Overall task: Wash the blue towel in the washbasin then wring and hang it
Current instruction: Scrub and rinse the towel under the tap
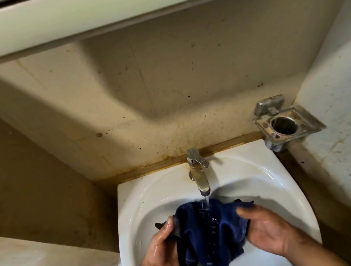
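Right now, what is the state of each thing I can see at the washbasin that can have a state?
Chrome tap: running, its stream falls on the towel.
Dark blue towel: wet, bunched, held over the bowl under the stream.
White ceramic washbasin: wet; whether it is filling is hidden.
Left hand: wet, grips the towel's left edge.
Right hand: wet, grips the towel's right edge.
Square metal wall holder: holds nothing.

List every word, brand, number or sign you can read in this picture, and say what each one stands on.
"amogne", or close to it: raised lettering on the pale cabinet above the washbasin; it appears mirrored or upside down, so the spelling is uncertain.
Pale lettering on the blue towel, under the water from the tap: too creased and wet to read.
Nothing else readable.
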